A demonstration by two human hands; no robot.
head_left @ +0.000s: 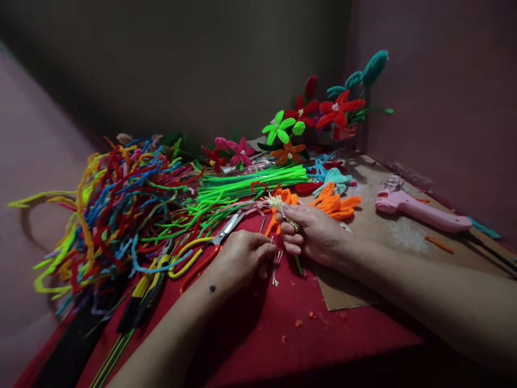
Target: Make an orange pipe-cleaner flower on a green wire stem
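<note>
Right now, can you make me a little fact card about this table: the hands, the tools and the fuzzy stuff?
Right hand: holding a bundle of pale strands
Left hand: fingertips beside loose pale threads; grip unclear
Scissors: beyond the left hand
Pliers: left of the scissors
Pink tool: on brown board, maybe a glue gun
Fuzzy stems: many-coloured heap at left, green bunch mid-table
Nearest flower: orange flower, beyond the right hand

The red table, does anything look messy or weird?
Yes: orange scraps lie scattered near the front of the red table, like crumbs. The colourful fuzzy stems at the left are tangled, while the green stems beside them lie mostly lined up.
</note>
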